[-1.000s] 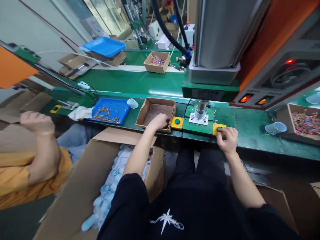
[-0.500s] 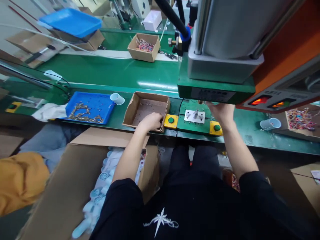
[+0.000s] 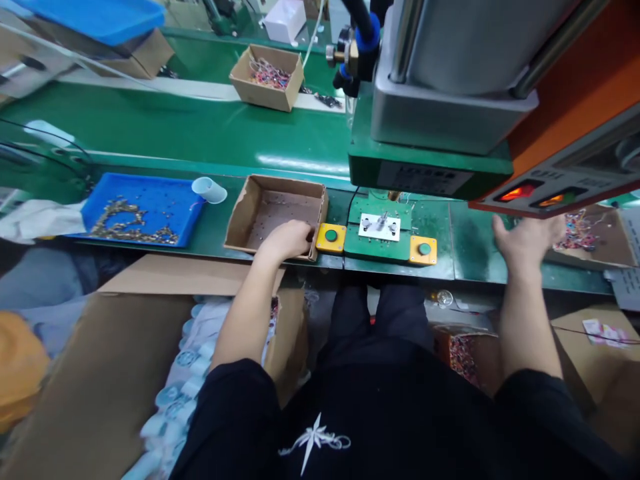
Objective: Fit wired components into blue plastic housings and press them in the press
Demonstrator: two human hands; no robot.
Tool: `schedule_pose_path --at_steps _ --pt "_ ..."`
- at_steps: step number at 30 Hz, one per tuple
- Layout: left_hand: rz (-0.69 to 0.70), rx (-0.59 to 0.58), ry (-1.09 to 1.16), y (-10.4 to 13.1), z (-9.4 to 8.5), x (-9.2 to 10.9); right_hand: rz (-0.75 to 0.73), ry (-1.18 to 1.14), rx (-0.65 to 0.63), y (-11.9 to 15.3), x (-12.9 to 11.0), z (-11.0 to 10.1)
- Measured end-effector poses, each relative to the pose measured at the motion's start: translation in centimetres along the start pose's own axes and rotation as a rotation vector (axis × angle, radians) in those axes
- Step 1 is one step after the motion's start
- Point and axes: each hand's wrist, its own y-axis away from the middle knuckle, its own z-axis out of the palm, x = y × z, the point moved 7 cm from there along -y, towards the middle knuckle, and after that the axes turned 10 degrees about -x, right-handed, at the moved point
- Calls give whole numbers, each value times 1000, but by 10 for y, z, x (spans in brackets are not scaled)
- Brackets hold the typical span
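My left hand [image 3: 290,240] is closed at the right front corner of a shallow cardboard box [image 3: 255,217] with small bits on its floor; what its fingers hold is hidden. Out to the right, my right hand [image 3: 527,240] has its thumb and fingers apart, at the left edge of a box of coloured wires [image 3: 583,233]. Between the hands, a metal plate with a small upright fixture [image 3: 380,227] sits on a green base. Yellow button boxes stand on its left [image 3: 331,237] and right [image 3: 423,249].
A press head [image 3: 430,167] hangs over the fixture, beside an orange machine [image 3: 565,113]. At left are a blue tray of metal parts [image 3: 185,223] and a plastic cup [image 3: 209,191]. Another wire box [image 3: 267,77] stands on the belt. A person's orange sleeve [image 3: 23,367] shows at far left.
My right hand has moved right, from beneath the press to the wire box, and its fingers now show spread. My left hand stays at the cardboard box. The view has shifted somewhat.
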Motion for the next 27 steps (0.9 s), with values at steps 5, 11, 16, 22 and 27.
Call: schedule_pose_path --at_steps 5,11,16,22,27 --pt "-30 33 -16 1 -1 -1 77 129 -96 32 88 -25" --pt "-84 101 20 8 -7 0 -191 -355 -103 69 -25 -2" --pt "-125 166 58 14 -9 -2 -445 -683 -128 92 -177 37" --pt "-110 161 33 14 -10 -1 -517 -670 -157 95 -221 88" --pt "-108 187 35 12 -13 -2 -471 -665 -156 95 -218 99"
